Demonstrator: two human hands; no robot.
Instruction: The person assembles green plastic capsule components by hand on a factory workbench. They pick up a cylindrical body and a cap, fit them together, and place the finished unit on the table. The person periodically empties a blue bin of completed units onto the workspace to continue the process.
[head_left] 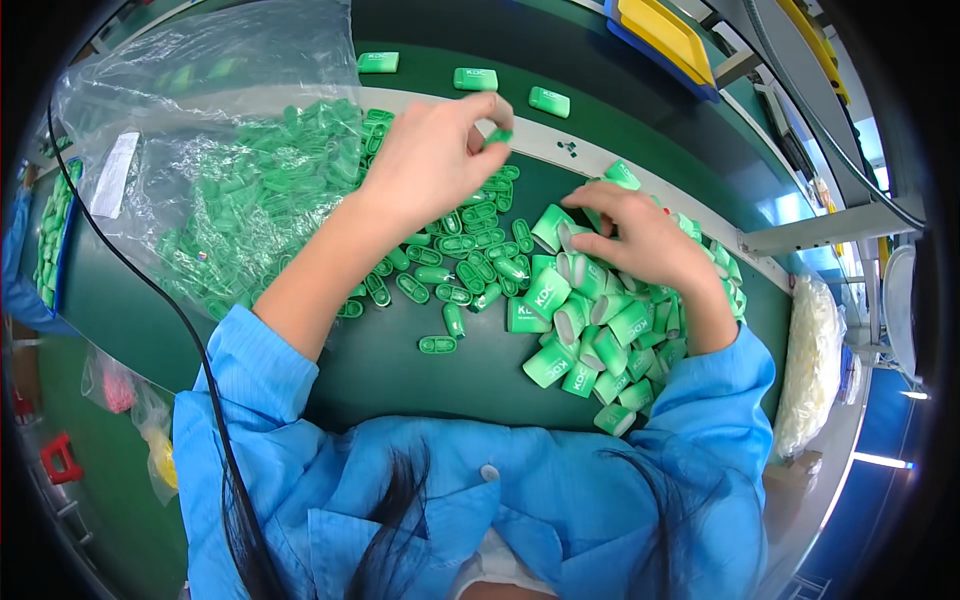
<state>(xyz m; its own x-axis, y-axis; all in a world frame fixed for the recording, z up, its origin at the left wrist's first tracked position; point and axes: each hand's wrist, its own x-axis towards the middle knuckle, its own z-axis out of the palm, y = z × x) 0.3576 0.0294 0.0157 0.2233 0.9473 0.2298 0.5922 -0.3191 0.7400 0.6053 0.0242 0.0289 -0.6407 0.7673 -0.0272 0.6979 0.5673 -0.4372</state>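
Big clear bag (190, 150) is spilled open at upper left, so caps (470, 250) are kept in reach mid-frame. Shells (590, 330) are heaped centre-right under the right hand (640, 240), curled loosely around one. Left hand (430, 160) is pinched on one cap (499, 135).

The scene is viewed from a single fisheye camera worn on the head, aimed steeply down at the green table (480, 370) from close range. Both forearms are seen entering from the lower edge, above the blue-clad chest at the bottom. Straight edges are bent toward the dark circular rim.
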